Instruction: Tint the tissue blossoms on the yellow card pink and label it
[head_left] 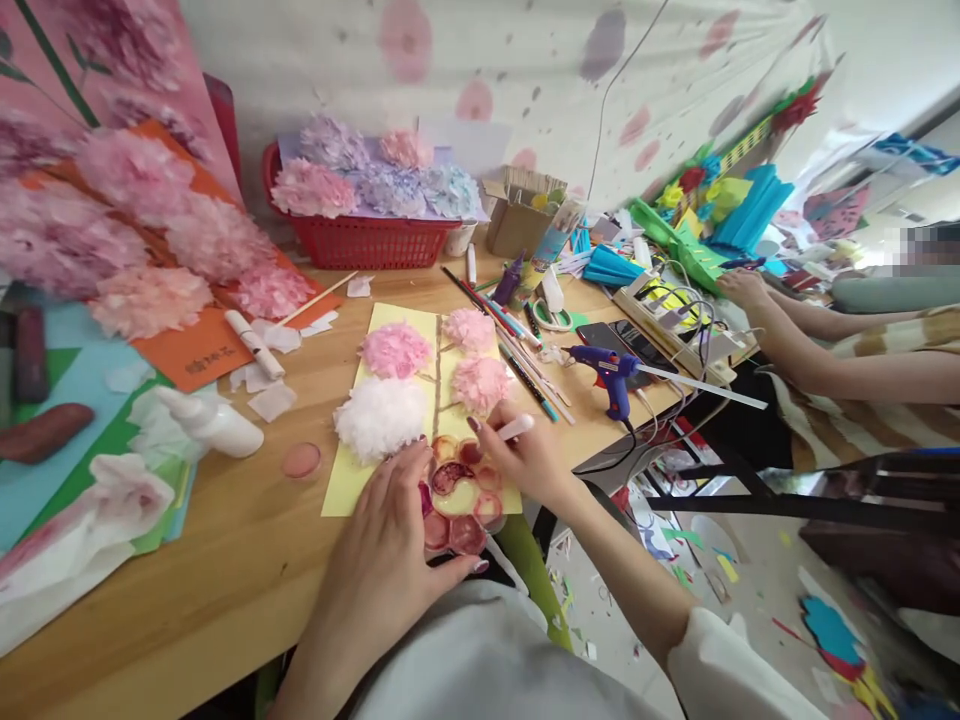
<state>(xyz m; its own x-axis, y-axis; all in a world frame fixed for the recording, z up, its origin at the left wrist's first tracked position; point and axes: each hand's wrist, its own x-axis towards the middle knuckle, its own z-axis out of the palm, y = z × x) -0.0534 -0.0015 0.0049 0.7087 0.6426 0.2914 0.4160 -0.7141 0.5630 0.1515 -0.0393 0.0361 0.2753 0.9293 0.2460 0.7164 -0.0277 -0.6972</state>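
Note:
My left hand (382, 520) grips the left edge of a paint palette (466, 535), its thumb along the near side. The palette's round wells hold red, pink, brownish and purplish colours. In my right hand (536, 460) is a paintbrush (517, 428) with a thick white handle; its tip points down over the palette's far wells, partly hidden by my fingers. Under the palette lies a yellow sheet (346, 490) with a brown stem. A fluffy white paper flower (379, 415) sits beside my left fingertips. Pink paper flowers, such as one at the upper left (395, 350), surround the stem.
A white glue bottle (217, 420) lies at left near a round pink lid-like disc (301, 460). Pencils (525, 365) and a blue glue gun (611, 375) with cords lie right. Behind stands a red basket (375, 245) of paper flowers. Another person's arm (810, 340) reaches in at right.

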